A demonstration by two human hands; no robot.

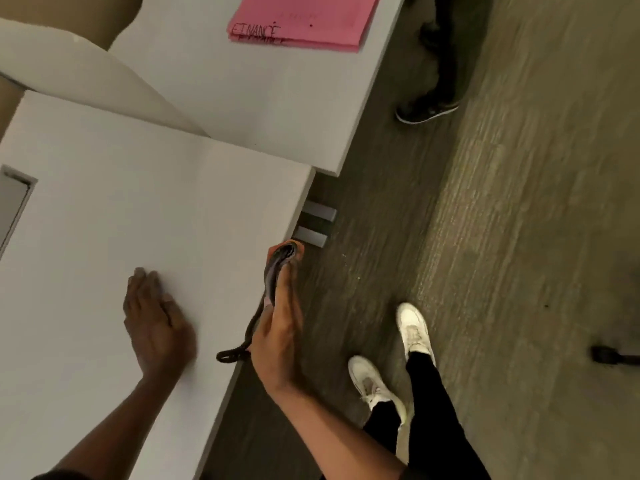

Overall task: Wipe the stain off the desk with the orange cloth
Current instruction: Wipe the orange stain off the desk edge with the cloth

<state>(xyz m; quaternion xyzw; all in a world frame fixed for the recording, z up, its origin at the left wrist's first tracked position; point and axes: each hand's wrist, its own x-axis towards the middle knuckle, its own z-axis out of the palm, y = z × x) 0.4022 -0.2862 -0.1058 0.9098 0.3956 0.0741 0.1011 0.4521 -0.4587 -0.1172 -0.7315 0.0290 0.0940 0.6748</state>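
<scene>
The orange cloth [281, 268], a soft bunched wad soiled dark, is pinched in the right hand [277, 341] right at the desk [104, 209] edge, a dark cord-like strip trailing from it onto the top. Held partly past the edge, it could slip to the ribbed grey floor [502, 237], and no stain is visible to aim at. The left hand [156, 323] lies flat and released on the smooth white surface.

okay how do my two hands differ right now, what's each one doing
The left hand lies flat and open on the white desk, holding nothing; the right hand is at the desk's edge, closed on the orange cloth. Both are bare.
</scene>
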